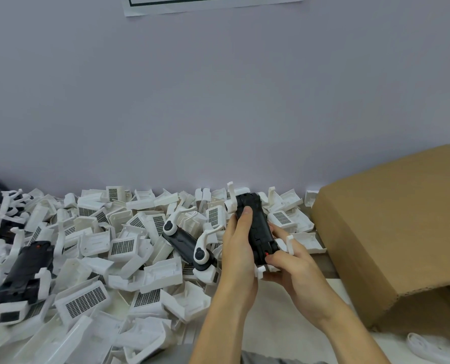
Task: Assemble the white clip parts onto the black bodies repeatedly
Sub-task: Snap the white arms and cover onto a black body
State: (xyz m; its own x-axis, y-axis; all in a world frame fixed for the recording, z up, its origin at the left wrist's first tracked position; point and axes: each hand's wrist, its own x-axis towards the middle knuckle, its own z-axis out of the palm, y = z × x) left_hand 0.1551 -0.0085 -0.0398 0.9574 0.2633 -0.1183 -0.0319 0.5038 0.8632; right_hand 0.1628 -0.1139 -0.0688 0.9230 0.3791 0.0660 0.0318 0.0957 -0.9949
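Lilac wall, desk (284,324) heaped w/ loose white plastic clip parts (121,248); few assembled units (189,245). Left hand (241,248), right hand (289,261) both grasp black oblong body (258,227); most left.

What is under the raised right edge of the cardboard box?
The cardboard box sits tilted, its near right corner lifted. In the gap below, a brown cardboard surface and a pale edge show. A white strap lies in front. Whatever props the box deeper in is covered.

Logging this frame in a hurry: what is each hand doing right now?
Left hand: grips the long black plastic body, thumb on top.
Right hand: holds the same body's near end, at the white plastic clip.
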